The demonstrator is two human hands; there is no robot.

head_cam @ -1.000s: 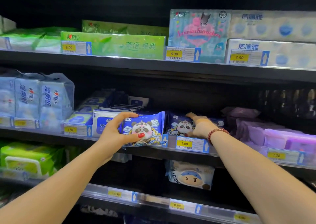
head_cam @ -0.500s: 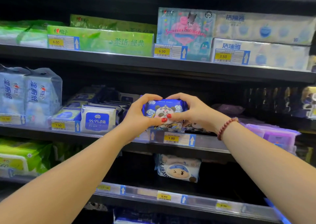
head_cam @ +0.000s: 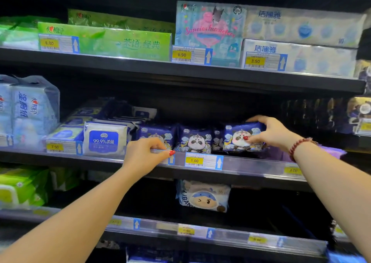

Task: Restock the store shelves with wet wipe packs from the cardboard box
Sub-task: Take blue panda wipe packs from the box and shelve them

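Note:
Three dark blue panda wet wipe packs stand in a row on the middle shelf (head_cam: 251,165): a left pack (head_cam: 155,133), a middle pack (head_cam: 193,140) and a right pack (head_cam: 236,137). My right hand (head_cam: 271,132) grips the right pack, fingers over its top and thumb on its front. My left hand (head_cam: 143,155) is lower, at the shelf edge in front of the left pack. Its thumb and fingers pinch the top of a price tag (head_cam: 170,159) there. No cardboard box is in view.
White 99.9% wipe packs (head_cam: 104,139) stand left of the panda row and purple packs (head_cam: 333,152) to the right. Tissue packs (head_cam: 124,41) fill the upper shelf. A cartoon-face pack (head_cam: 202,197) sits on the shelf below. A 1.00 price tag (head_cam: 203,161) is on the rail.
Both hands held one panda pack together above the shelf. Now my right hand has carried it to the right end of the row, and my left hand has dropped to the shelf edge.

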